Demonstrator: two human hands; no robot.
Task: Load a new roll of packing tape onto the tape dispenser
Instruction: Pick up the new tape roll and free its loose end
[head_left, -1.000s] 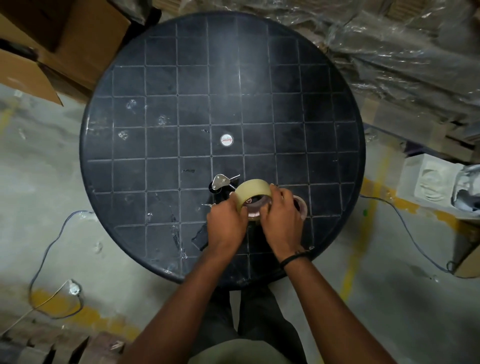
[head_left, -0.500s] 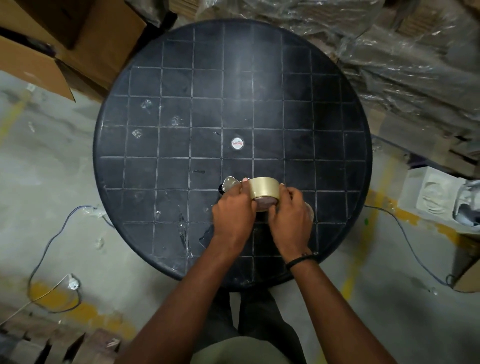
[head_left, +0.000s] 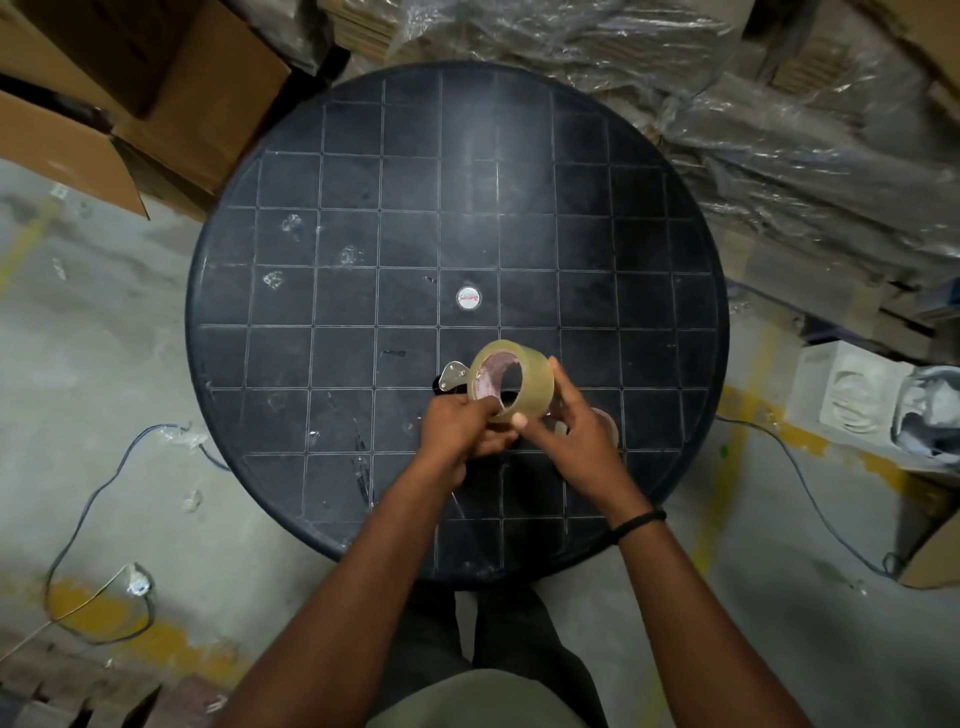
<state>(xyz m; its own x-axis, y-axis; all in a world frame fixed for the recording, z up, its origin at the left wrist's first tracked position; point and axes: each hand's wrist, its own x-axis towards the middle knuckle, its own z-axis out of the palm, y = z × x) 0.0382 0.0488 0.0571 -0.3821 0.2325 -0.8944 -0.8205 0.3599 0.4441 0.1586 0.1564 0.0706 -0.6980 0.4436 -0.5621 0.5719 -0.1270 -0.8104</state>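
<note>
Left hand (head_left: 460, 428) and right hand (head_left: 576, 441), fingers pinching the tilted packing tape roll (head_left: 511, 382) above the round black worktop (head_left: 322, 291); tape dispenser (head_left: 451, 378), largely hidden, just beyond the roll.

Table (head_left: 363, 234) beyond the hands (head_left: 519, 436) lies open.

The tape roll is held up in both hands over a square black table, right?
Not quite: the table is round, not square; only the grid lines on its top make squares. The head view shows its curved rim. The rest holds: the tape roll is held up by the left hand and right hand.
</note>
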